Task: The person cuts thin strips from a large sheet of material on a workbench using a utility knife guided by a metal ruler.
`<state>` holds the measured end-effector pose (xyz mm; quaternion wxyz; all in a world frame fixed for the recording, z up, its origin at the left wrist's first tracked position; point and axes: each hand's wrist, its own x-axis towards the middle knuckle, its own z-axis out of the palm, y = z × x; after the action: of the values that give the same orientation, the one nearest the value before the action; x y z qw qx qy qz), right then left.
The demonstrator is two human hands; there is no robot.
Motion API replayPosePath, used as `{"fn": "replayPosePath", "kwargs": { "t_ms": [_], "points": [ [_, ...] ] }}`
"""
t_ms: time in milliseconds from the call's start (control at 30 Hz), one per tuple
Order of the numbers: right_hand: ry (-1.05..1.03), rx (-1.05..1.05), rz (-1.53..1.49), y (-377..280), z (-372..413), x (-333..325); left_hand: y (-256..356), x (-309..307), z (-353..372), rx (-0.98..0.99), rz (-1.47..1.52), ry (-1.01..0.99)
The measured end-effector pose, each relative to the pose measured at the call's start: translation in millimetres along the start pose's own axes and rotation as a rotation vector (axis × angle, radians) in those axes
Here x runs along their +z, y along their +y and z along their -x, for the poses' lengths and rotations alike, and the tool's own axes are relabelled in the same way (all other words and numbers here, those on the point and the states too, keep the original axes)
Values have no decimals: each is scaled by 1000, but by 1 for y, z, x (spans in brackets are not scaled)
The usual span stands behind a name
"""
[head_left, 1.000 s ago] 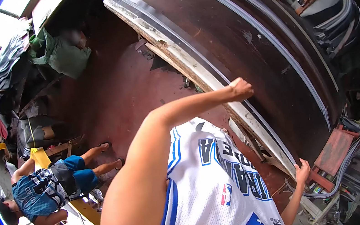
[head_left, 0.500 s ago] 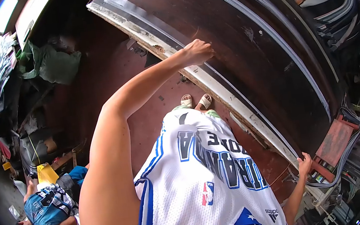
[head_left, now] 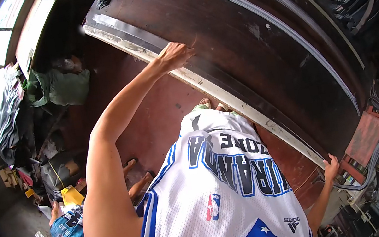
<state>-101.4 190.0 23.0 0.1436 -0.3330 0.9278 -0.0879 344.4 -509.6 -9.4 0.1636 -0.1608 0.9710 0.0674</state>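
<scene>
A long dark table (head_left: 246, 38) has a worn white edge (head_left: 188, 77) crossing the view diagonally. A dark flat strip (head_left: 243, 89) lies along that edge. My left hand (head_left: 173, 55) is closed over the strip near the edge's upper left part; what its fingers pinch is hidden. At the lower right end, my right hand (head_left: 331, 167) has its fingers closed on the strip's end, beside the table corner. A shorter shiny strip (head_left: 121, 26) lies beyond my left hand.
Long grey strips (head_left: 284, 32) curve over the tabletop. A red wooden stool (head_left: 365, 138) stands past the right end. Green bags (head_left: 66, 87) and dark bundles are piled at left. Another person (head_left: 69, 230) in a blue top is at lower left.
My left hand has moved along the edge toward the table's upper left end. My right hand stays at the lower right corner. The view has shifted, and the other person's legs now show.
</scene>
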Motion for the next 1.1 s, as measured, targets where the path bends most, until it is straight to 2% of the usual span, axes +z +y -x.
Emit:
{"fn": "replayPosePath", "kwargs": {
  "t_ms": [67, 233, 367, 433, 467, 567, 633, 733, 767, 800, 833, 900, 967, 1067, 1100],
  "points": [
    [-7, -12, 11, 3, 1, 1, -1, 2, 0, -6, 11, -9],
    [-15, -6, -9, -2, 1, -2, -3, 5, 2, 46, 7, 115],
    [-77, 89, 76, -23, -1, -6, -7, 10, -7, 21, 4, 36],
    [-103, 147, 223, -74, -8, -9, -13, 24, -10, 86, 32, 100],
    [-156, 114, 186, -100, -18, -6, -7, 6, -8, 47, 51, 0],
    [-37, -126, -84, -286, -47, 10, -4, 9, -9, 99, 5, 13],
    [-41, -312, -213, -388, -68, 43, -6, 12, -7, 136, 90, 113],
    [-159, -417, -139, -506, -92, 90, -33, 19, 0, 204, 81, 204],
    [-166, -442, -106, -528, -97, 107, -46, 18, 4, 221, 50, 235],
    [-199, -430, -89, -544, -101, 121, -64, 14, 5, 157, 6, 119],
    [-235, -417, -70, -559, -104, 129, -87, 14, 11, 109, 22, 99],
    [-229, -414, 15, -575, -104, 131, -135, 14, 24, 156, -148, 178],
    [-254, -274, 77, -584, -107, 128, -181, 6, 36, 22, -102, 72],
    [-207, -321, 117, -586, -104, 126, -240, 12, 46, -56, -89, 16],
    [-201, -321, 131, -587, -103, 124, -257, 17, 51, -10, -35, 108]
  ]
}}
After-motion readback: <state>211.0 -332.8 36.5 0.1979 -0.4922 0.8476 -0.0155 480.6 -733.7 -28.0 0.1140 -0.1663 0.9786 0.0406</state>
